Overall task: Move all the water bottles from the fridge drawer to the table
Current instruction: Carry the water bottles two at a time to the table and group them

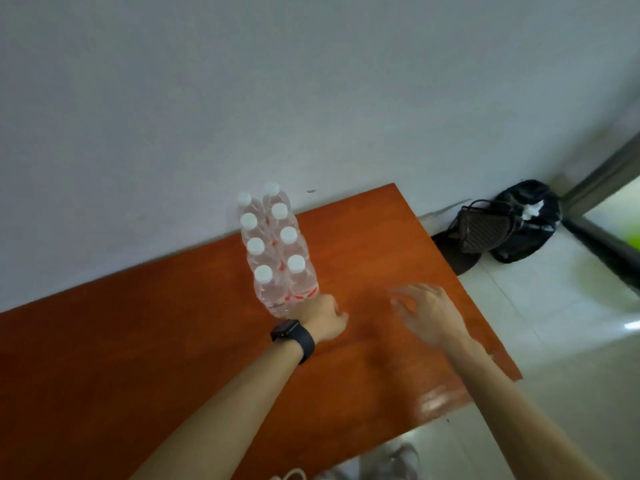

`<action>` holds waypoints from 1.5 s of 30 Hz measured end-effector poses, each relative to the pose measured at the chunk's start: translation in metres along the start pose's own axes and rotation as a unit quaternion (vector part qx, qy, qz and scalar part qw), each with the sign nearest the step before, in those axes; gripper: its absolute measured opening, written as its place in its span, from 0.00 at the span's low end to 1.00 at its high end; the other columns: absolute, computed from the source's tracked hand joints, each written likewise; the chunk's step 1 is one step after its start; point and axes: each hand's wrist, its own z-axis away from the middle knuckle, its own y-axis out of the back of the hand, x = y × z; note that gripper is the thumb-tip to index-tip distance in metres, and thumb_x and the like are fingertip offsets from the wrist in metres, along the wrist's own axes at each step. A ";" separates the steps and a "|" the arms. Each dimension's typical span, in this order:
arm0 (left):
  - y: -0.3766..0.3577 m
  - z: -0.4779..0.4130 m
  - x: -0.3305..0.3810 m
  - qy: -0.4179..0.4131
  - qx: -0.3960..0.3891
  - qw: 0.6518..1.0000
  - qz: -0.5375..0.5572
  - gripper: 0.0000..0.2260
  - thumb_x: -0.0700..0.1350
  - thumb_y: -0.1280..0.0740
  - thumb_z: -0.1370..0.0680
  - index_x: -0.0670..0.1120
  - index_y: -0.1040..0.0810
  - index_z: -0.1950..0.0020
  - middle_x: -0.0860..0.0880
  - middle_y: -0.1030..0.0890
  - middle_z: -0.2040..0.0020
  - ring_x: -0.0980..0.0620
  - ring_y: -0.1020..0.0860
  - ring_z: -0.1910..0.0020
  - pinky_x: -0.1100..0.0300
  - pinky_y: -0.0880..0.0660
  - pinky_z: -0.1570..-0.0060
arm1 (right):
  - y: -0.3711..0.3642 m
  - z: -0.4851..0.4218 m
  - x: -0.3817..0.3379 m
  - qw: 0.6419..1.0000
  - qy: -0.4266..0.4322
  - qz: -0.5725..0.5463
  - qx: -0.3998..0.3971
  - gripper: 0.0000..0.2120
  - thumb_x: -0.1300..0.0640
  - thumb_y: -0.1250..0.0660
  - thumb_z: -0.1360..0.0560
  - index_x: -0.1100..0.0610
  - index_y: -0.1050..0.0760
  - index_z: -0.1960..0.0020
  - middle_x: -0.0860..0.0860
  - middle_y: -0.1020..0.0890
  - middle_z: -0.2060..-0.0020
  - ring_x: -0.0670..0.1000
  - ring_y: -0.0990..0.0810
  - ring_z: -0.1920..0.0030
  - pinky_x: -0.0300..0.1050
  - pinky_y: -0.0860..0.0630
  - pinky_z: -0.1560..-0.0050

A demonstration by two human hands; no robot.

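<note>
Several clear water bottles [273, 244] with white caps and red labels stand in two rows on the orange-brown table [156, 341], reaching back to the wall. My left hand [325, 320], with a black watch on the wrist, is at the base of the nearest right bottle [300, 282] and seems to hold it low down; its fingers are hidden behind the bottle. To the right, my right hand [429, 313] hovers just above the tabletop with fingers spread and holds nothing. The fridge drawer is out of view.
A plain white wall [311, 98] runs along the table's far edge. Past the table's right end, a dark bag [485, 230] and a black bin bag [533, 220] sit on the white tiled floor in the corner. Shoes show at the bottom edge.
</note>
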 end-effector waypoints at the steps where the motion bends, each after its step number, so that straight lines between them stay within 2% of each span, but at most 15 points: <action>1: -0.001 -0.004 0.028 -0.036 0.013 0.999 -0.036 0.15 0.57 0.39 0.19 0.49 0.21 0.43 0.51 0.18 0.53 0.49 0.20 0.56 0.56 0.22 0.56 | 0.015 0.016 0.016 0.999 -0.021 0.012 0.023 0.15 0.44 0.39 0.20 0.43 0.23 0.35 0.45 0.22 0.34 0.53 0.29 0.31 0.50 0.31 0.31; 5: -0.012 -0.006 0.163 -0.195 0.079 0.965 -0.157 0.15 0.57 0.41 0.18 0.52 0.23 0.38 0.50 0.19 0.43 0.45 0.21 0.45 0.51 0.22 0.50 | 0.079 0.098 0.089 0.979 -0.137 0.067 0.131 0.17 0.40 0.44 0.20 0.39 0.24 0.35 0.44 0.24 0.32 0.54 0.33 0.28 0.51 0.35 0.29; 9: -0.047 0.026 0.308 -0.336 0.104 0.920 -0.173 0.14 0.55 0.41 0.18 0.52 0.23 0.37 0.50 0.19 0.42 0.45 0.22 0.43 0.51 0.24 0.49 | 0.138 0.214 0.173 0.941 -0.237 0.036 0.239 0.17 0.40 0.43 0.20 0.40 0.23 0.36 0.44 0.24 0.33 0.53 0.34 0.28 0.49 0.38 0.28; 13: -0.106 0.080 0.437 -0.449 0.113 0.862 -0.207 0.16 0.58 0.41 0.18 0.53 0.24 0.35 0.49 0.19 0.41 0.45 0.22 0.42 0.49 0.24 0.45 | 0.180 0.352 0.246 0.883 -0.323 0.017 0.342 0.15 0.43 0.39 0.20 0.43 0.21 0.37 0.44 0.22 0.34 0.51 0.33 0.29 0.47 0.39 0.29; 16: -0.155 0.128 0.520 -0.518 0.129 0.807 -0.255 0.17 0.58 0.41 0.18 0.54 0.25 0.34 0.50 0.19 0.40 0.45 0.21 0.42 0.51 0.25 0.48 | 0.193 0.450 0.291 0.841 -0.387 0.029 0.377 0.15 0.42 0.39 0.20 0.43 0.21 0.37 0.43 0.22 0.35 0.52 0.32 0.29 0.50 0.36 0.28; 18: -0.187 0.160 0.567 -0.553 0.115 0.785 -0.256 0.17 0.58 0.41 0.18 0.55 0.25 0.33 0.50 0.19 0.38 0.46 0.22 0.40 0.52 0.26 0.47 | 0.197 0.505 0.316 0.816 -0.422 0.024 0.394 0.15 0.43 0.38 0.20 0.44 0.20 0.38 0.43 0.21 0.36 0.51 0.31 0.30 0.48 0.38 0.28; 21: -0.236 0.204 0.624 -0.594 0.081 0.764 -0.239 0.16 0.57 0.41 0.18 0.54 0.25 0.33 0.51 0.20 0.37 0.46 0.23 0.38 0.52 0.26 0.45 | 0.199 0.572 0.345 0.779 -0.460 0.007 0.426 0.14 0.46 0.36 0.21 0.46 0.20 0.38 0.45 0.20 0.37 0.51 0.29 0.32 0.44 0.40 0.29; 26: -0.318 0.258 0.705 -0.666 0.031 0.703 -0.245 0.15 0.56 0.42 0.18 0.54 0.25 0.35 0.51 0.20 0.38 0.46 0.23 0.40 0.51 0.27 0.45 | 0.198 0.655 0.392 0.724 -0.519 -0.018 0.454 0.13 0.48 0.36 0.21 0.47 0.20 0.38 0.44 0.20 0.38 0.49 0.29 0.33 0.39 0.42 0.31; 33: -0.420 0.309 0.820 -0.726 -0.040 0.642 -0.242 0.14 0.55 0.42 0.18 0.54 0.24 0.36 0.50 0.19 0.40 0.46 0.21 0.43 0.51 0.24 0.47 | 0.203 0.731 0.486 0.669 -0.584 -0.047 0.459 0.15 0.43 0.38 0.21 0.43 0.22 0.37 0.41 0.22 0.37 0.48 0.31 0.31 0.46 0.36 0.30; 39: -0.494 0.343 0.902 -0.736 -0.126 0.625 -0.227 0.13 0.54 0.40 0.19 0.53 0.23 0.38 0.51 0.18 0.42 0.47 0.20 0.45 0.50 0.21 0.48 | 0.216 0.784 0.555 0.640 -0.613 -0.053 0.460 0.14 0.44 0.37 0.22 0.44 0.21 0.38 0.40 0.20 0.41 0.47 0.27 0.35 0.43 0.33 0.34; 42: -0.527 0.355 0.934 -0.725 -0.178 0.628 -0.221 0.13 0.53 0.39 0.19 0.53 0.22 0.38 0.51 0.18 0.43 0.49 0.19 0.47 0.52 0.20 0.50 | 0.217 0.807 0.588 0.634 -0.629 -0.063 0.446 0.15 0.43 0.37 0.22 0.44 0.22 0.38 0.41 0.20 0.42 0.48 0.25 0.38 0.44 0.30 0.36; 45: -0.556 0.366 0.963 -0.704 -0.209 0.644 -0.215 0.14 0.53 0.38 0.19 0.52 0.22 0.36 0.50 0.18 0.42 0.48 0.19 0.46 0.51 0.20 0.48 | 0.219 0.828 0.625 0.635 -0.637 -0.087 0.429 0.16 0.43 0.37 0.22 0.44 0.23 0.37 0.42 0.20 0.41 0.49 0.25 0.37 0.45 0.29 0.36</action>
